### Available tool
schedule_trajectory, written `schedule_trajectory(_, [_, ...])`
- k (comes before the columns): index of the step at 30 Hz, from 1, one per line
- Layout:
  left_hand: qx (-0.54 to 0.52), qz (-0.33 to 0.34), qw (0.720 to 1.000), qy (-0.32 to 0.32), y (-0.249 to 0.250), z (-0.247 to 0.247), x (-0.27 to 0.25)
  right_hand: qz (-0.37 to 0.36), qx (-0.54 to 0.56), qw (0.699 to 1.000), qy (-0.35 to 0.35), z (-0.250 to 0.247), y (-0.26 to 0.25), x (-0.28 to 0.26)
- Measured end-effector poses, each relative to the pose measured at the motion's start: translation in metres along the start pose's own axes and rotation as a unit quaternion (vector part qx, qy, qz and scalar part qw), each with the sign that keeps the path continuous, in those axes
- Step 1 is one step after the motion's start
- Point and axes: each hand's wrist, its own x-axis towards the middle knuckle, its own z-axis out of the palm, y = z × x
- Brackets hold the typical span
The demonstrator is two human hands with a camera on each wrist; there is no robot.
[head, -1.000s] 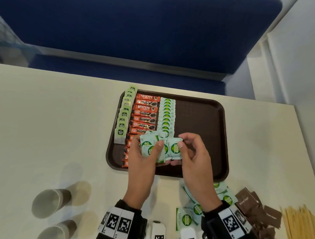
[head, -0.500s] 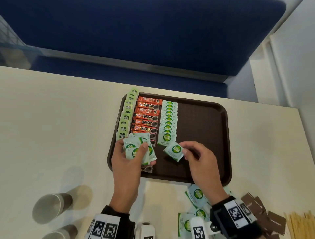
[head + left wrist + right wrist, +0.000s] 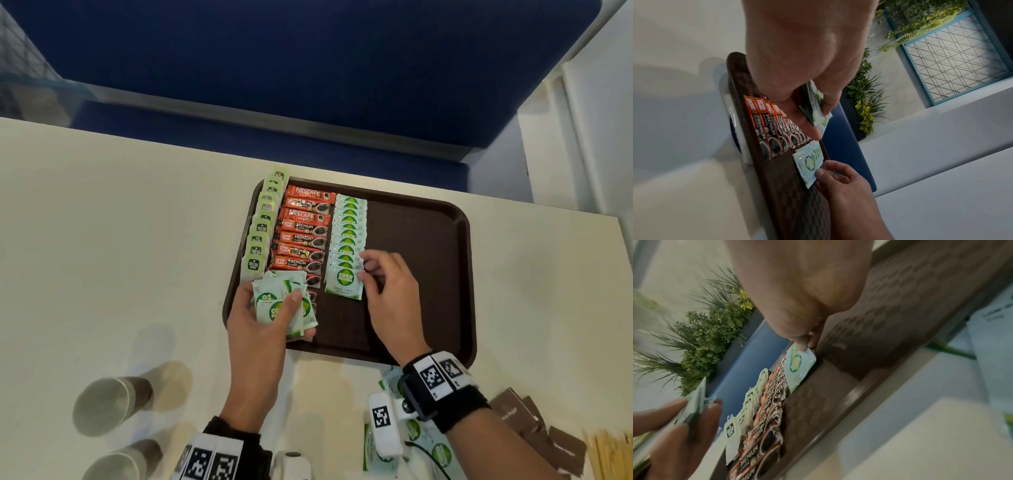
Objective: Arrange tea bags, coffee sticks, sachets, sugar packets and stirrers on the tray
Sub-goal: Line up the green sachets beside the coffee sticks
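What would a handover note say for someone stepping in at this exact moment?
Left hand holds a fan of Coco sugar sachets over the tray's near-left corner.
Right hand pinches the nearest sachet at the near end of the sachet column.
Done: tea bags, coffee sticks and a sachet column laid in rows on the tray's left half.
Left: the held sachets, loose sachets, brown packets and stirrers on the table, near right.

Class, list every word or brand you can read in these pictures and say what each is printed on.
"NESCAFE CLASSIC": red coffee sticks at the tray's far end.
"Great Taste PREMIUM CLASSIC": red-and-black coffee sticks.
"COCO NATURA", "Coco Sugar": pale green sugar sachet.
"McCoy teas": green tea bag tags, barely legible.
Brown packets: too blurred.
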Motion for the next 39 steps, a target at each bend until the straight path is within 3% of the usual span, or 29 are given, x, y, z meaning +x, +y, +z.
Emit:
schedule_trajectory(22, [0.007, -0.015, 1.000, 0.005, -0.005, 0.001, 0.005, 0.021, 0.006, 1.000, 0.000, 0.001, 0.002, -0.003])
schedule_trajectory(27, [0.018, -0.025, 0.999, -0.016, -0.006, 0.008, 0.010, 0.037, 0.059, 0.997, 0.037, -0.007, -0.016, -0.008])
schedule_trajectory(29, [0.022, -0.022, 0.999, -0.030, -0.005, 0.013, 0.011, 0.079, 0.139, 0.987, -0.008, -0.012, -0.033, -0.014])
schedule_trajectory(31, [0.023, -0.017, 0.999, -0.046, -0.004, 0.019, 0.010, 0.122, 0.206, 0.966, -0.100, -0.014, -0.047, -0.020])
schedule_trajectory(33, [0.021, -0.016, 0.998, -0.056, -0.002, 0.025, 0.011, 0.135, 0.217, 0.955, -0.153, -0.013, -0.054, -0.025])
schedule_trajectory(39, [0.020, -0.004, 0.999, -0.048, -0.001, 0.031, 0.016, 0.199, 0.274, 0.928, -0.157, -0.022, -0.057, -0.019])
